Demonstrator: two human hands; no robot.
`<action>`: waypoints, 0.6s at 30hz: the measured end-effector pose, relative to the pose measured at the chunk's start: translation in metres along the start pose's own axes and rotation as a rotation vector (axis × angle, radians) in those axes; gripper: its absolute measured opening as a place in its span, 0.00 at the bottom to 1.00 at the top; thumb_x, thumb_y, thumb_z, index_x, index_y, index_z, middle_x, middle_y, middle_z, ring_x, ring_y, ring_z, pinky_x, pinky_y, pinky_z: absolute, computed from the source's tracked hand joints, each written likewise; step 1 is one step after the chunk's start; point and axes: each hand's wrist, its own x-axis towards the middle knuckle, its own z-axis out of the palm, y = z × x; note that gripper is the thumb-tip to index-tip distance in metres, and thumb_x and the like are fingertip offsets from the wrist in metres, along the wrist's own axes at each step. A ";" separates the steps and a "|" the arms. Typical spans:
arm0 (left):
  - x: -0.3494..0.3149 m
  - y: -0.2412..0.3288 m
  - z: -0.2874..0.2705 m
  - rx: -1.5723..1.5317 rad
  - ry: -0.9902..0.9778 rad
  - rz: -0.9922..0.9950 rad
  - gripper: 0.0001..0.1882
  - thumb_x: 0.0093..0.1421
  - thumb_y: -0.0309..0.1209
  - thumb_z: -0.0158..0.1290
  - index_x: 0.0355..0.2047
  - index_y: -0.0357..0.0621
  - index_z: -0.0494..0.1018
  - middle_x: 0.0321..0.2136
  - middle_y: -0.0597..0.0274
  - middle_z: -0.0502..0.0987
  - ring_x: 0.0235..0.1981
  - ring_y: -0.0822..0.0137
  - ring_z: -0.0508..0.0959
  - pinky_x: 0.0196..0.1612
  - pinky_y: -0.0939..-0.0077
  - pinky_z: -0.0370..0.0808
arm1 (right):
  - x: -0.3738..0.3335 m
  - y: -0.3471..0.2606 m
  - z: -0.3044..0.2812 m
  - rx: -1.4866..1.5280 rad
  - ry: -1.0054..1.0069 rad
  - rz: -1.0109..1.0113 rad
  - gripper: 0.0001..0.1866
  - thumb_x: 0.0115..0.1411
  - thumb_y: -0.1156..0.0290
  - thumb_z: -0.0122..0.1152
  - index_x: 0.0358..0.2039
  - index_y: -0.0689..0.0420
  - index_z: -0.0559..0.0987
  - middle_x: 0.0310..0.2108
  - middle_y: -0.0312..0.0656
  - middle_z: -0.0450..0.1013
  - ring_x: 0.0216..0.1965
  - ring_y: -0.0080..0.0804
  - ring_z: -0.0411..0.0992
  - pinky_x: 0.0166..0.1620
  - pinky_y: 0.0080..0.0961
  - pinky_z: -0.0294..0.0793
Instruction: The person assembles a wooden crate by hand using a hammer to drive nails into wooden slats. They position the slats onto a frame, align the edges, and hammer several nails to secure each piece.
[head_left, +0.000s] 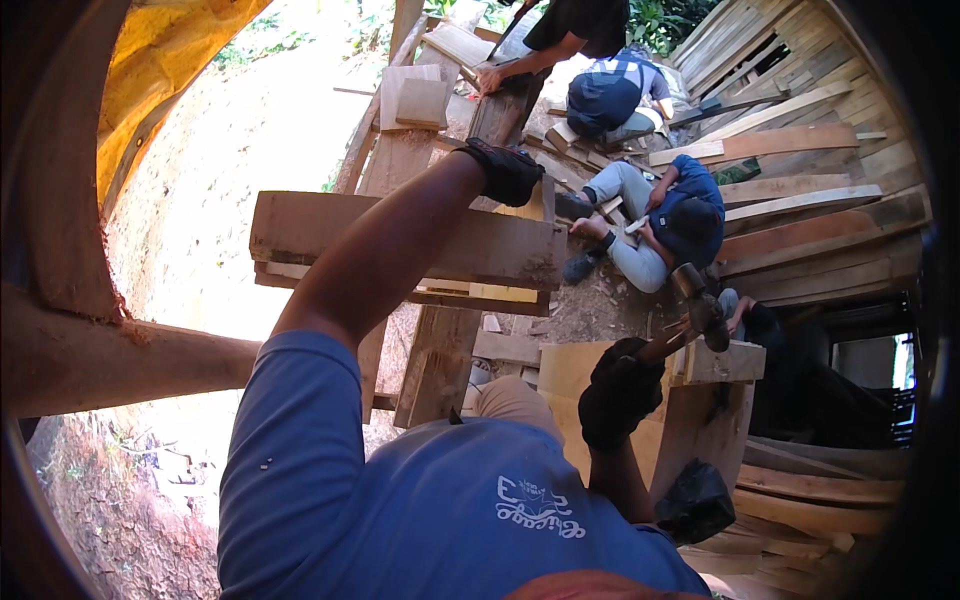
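My left hand [505, 172], in a black glove, reaches past a thick wooden plank [400, 238] lying crosswise ahead of me. Its fingers bend down over a short wooden board [537, 203] behind the plank's right end; the fingertips are partly hidden. On my right, my right hand [620, 392], also gloved in black, is closed around the wooden handle of a hammer [700, 308]. The hammer's metal head is raised, pointing away from me. Beside and below the handle, a squared wooden block [722, 362] tops a broad upright board [703, 430].
A seated co-worker [690, 225] is ahead to the right, another co-worker [610, 95] crouches farther back. A co-worker's hand [490, 80] touches timber at the top. Stacked planks [800, 190] line the right; a black plastic bag [695, 502] hangs near my right arm. A log [190, 365] crosses the left.
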 end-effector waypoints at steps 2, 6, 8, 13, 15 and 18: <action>0.000 -0.001 0.000 0.014 -0.006 -0.005 0.21 0.57 0.30 0.55 0.51 0.36 0.76 0.40 0.41 0.84 0.45 0.43 0.85 0.47 0.51 0.80 | -0.003 0.026 0.021 -0.296 -0.188 -0.241 0.07 0.73 0.70 0.52 0.42 0.58 0.77 0.24 0.36 0.69 0.24 0.32 0.73 0.28 0.34 0.70; -0.001 -0.011 -0.001 0.015 -0.021 -0.036 0.21 0.57 0.30 0.55 0.51 0.36 0.76 0.40 0.40 0.83 0.44 0.43 0.85 0.47 0.50 0.80 | 0.010 0.000 0.002 -0.192 -0.163 -0.321 0.06 0.73 0.71 0.53 0.41 0.59 0.76 0.27 0.36 0.71 0.24 0.30 0.72 0.27 0.31 0.69; 0.003 -0.007 0.002 -0.004 -0.019 -0.006 0.21 0.57 0.30 0.55 0.51 0.36 0.76 0.39 0.41 0.83 0.44 0.43 0.85 0.46 0.51 0.80 | -0.006 -0.002 -0.009 0.247 -0.121 0.166 0.04 0.70 0.74 0.53 0.41 0.59 0.76 0.28 0.41 0.71 0.24 0.38 0.72 0.27 0.33 0.70; 0.003 -0.005 0.003 0.022 -0.010 -0.002 0.22 0.57 0.29 0.55 0.52 0.37 0.76 0.39 0.42 0.84 0.43 0.44 0.85 0.45 0.51 0.80 | 0.005 0.034 0.022 -0.216 -0.347 -0.266 0.06 0.74 0.70 0.55 0.41 0.58 0.76 0.29 0.35 0.72 0.25 0.27 0.71 0.27 0.26 0.70; -0.003 -0.006 -0.002 0.024 -0.029 -0.034 0.22 0.57 0.29 0.54 0.52 0.37 0.76 0.38 0.42 0.84 0.42 0.44 0.85 0.44 0.51 0.80 | 0.018 0.011 0.005 -0.146 -0.231 -0.188 0.10 0.76 0.67 0.54 0.40 0.59 0.76 0.29 0.36 0.73 0.26 0.21 0.72 0.27 0.25 0.70; -0.001 -0.009 0.008 0.028 -0.005 -0.031 0.21 0.57 0.29 0.53 0.51 0.40 0.76 0.39 0.45 0.84 0.42 0.45 0.85 0.43 0.50 0.80 | 0.006 -0.021 -0.012 0.342 0.057 0.332 0.08 0.76 0.71 0.52 0.40 0.61 0.75 0.27 0.39 0.73 0.25 0.25 0.73 0.28 0.29 0.71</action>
